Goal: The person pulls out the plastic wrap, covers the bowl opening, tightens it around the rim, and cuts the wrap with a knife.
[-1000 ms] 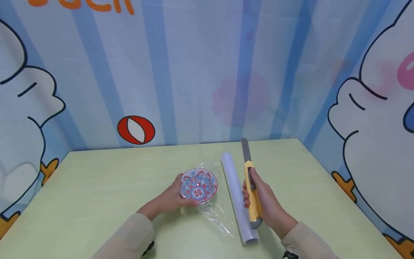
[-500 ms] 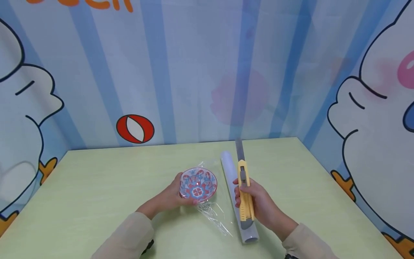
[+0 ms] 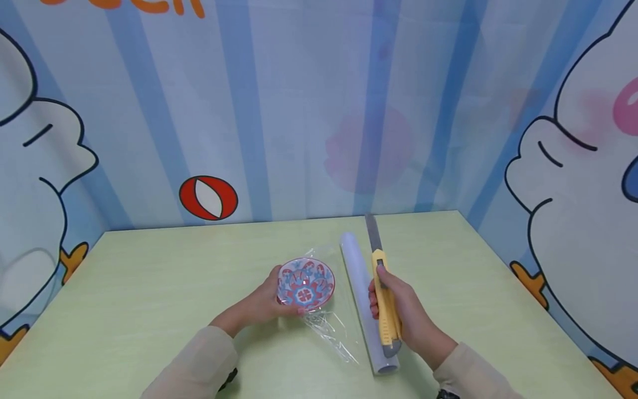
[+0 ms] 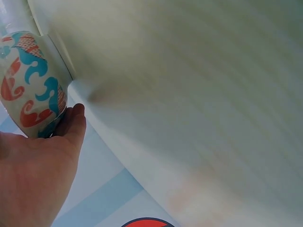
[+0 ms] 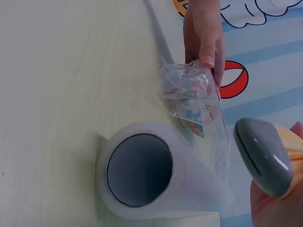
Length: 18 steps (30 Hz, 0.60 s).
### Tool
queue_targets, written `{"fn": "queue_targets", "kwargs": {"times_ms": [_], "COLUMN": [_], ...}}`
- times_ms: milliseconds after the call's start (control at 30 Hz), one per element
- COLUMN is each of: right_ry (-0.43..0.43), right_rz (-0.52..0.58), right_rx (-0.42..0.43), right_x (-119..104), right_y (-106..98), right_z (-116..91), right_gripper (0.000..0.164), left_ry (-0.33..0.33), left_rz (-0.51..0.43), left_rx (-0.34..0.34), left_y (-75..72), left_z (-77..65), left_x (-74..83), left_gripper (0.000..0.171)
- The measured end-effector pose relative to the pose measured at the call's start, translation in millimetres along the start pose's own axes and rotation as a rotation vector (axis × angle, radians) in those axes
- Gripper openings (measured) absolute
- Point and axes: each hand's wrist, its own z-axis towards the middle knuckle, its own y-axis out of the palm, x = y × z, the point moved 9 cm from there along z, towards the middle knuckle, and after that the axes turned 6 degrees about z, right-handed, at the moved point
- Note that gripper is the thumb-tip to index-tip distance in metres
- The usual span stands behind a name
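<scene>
My left hand [image 3: 259, 305] holds a small bowl [image 3: 306, 284] by its left side, thumb at the near rim. The bowl has a red, blue and white pattern and tilts toward me. Clear cling film [image 3: 329, 335] covers it, and crumpled ends hang past the rim, also visible in the right wrist view. To its right lies a roll of cling film [image 3: 356, 271]; its hollow core [image 5: 139, 170] faces the right wrist camera. My right hand [image 3: 413, 313] grips a yellow utility knife [image 3: 385, 302] above the roll, its long grey blade [image 3: 372, 233] out and pointing away from me, thumb near the slider.
The pale green table [image 3: 149, 299] ends at the back against a blue striped cloth backdrop [image 3: 299, 111]. Printed white cartoon figures and a red-and-white ball [image 3: 209, 198] decorate the backdrop.
The knife swung left and turned its slider face up half a second ago, then swung back right with a lean. The left hand and bowl stay nearly still.
</scene>
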Motion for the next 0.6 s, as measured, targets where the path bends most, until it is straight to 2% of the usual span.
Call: {"fn": "queue_targets", "kwargs": {"times_ms": [100,233,367,600], "right_ry": [0.049,0.077,0.060,0.042], "right_rz": [-0.036,-0.070,-0.048,-0.007], "right_rx": [0.105,0.169,0.171,0.104], "right_x": [4.3,7.8,5.7,0.1], "right_y": [-9.6,-14.4,-13.2,-8.4], "right_z": [0.8,0.8,1.8,-0.2], "right_gripper": [0.058,0.055,0.044,0.030], "left_ry": [-0.004,-0.008,-0.001,-0.028], "left_rz": [0.000,-0.001,-0.007,-0.011], "left_rx": [-0.002,-0.007,-0.009,-0.017], "left_y": [0.2,0.8,0.2,0.0], "left_z": [0.2,-0.7,-1.0,-0.3], "left_x": [0.1,-0.9,0.0,-1.6], "left_gripper": [0.102,0.101,0.100,0.103]}}
